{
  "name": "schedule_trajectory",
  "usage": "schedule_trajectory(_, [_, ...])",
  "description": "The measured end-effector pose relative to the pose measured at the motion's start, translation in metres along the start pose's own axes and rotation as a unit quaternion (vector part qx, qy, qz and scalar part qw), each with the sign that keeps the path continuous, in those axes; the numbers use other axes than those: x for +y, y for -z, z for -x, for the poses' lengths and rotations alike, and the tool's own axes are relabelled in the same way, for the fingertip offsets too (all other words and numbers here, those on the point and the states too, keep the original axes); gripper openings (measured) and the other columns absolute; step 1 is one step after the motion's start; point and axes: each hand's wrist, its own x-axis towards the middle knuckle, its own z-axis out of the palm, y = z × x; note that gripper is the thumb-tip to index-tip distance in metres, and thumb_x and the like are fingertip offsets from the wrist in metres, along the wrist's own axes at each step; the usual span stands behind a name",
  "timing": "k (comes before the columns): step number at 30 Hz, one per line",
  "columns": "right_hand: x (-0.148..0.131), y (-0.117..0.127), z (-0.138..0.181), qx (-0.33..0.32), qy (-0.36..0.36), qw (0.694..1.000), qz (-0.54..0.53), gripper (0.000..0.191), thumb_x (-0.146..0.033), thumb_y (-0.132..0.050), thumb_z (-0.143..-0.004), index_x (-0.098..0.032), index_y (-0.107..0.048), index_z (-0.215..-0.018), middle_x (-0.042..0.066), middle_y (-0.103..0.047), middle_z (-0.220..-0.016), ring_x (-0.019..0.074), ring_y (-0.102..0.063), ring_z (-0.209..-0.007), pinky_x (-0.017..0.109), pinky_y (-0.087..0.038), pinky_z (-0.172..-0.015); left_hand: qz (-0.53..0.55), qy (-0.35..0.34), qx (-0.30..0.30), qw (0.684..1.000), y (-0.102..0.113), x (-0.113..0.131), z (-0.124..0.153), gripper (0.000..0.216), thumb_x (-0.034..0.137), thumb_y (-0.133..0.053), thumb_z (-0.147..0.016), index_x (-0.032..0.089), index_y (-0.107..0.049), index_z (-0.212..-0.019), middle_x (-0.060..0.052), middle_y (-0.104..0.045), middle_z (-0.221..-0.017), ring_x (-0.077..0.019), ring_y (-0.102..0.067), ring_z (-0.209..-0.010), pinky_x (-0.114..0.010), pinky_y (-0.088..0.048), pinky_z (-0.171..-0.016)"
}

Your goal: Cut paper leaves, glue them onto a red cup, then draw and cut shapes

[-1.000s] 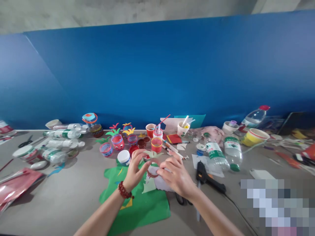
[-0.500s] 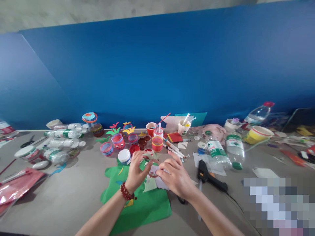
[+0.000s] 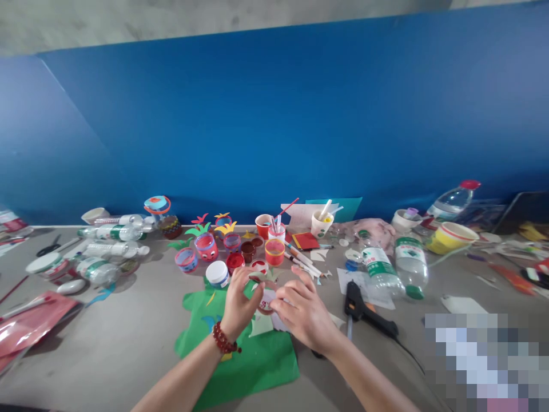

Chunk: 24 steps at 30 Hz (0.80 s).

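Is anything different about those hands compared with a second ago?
Only slightly. The left hand has eased right and toward the person; the right hand has come a touch nearer the person too, hiding more of the black handles. Nothing was picked up or let go: both seem to keep their grip on the round piece. The green sheet, glue gun and bottles stayed put.

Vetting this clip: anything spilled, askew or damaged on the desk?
No spill visible. Untidiest: clear bottles lying on their sides, left; white scraps strewn beside the red paper; the black glue gun lying on its side. Probably craft clutter. The brown-rimmed piece between left hand and right hand is too small to judge.
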Motion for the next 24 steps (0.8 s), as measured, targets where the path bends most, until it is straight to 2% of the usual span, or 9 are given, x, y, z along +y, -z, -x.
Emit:
schedule_trajectory(17, [-0.0039,0.0052,-0.0013,-0.014,-0.005,1.0,-0.012,0.015,-0.01,-0.054,-0.087,-0.022,-0.062,-0.09,0.001,-0.064,-0.085,0.0178,-0.054,-0.087,0.051,-0.024,-0.114,0.042,0.037,-0.001,0.998,-0.0042,-0.0012,0.0027,0.01,0.015,-0.059,-0.082,0.02,-0.061,-0.091,-0.006,-0.067,-0.093,-0.0228,-0.061,-0.093,-0.038,-0.047,-0.085])
schedule_trajectory(24, [-0.0034,0.0054,-0.0014,-0.013,-0.022,0.999,-0.022,0.016,-0.01,-0.051,-0.089,-0.022,-0.062,-0.089,0.001,-0.063,-0.084,0.0182,-0.053,-0.086,0.05,-0.025,-0.112,0.063,0.039,-0.003,0.997,-0.0045,-0.002,0.0022,0.005,0.016,-0.06,-0.082,0.021,-0.058,-0.082,-0.005,-0.068,-0.091,-0.0224,-0.062,-0.092,-0.038,-0.047,-0.085])
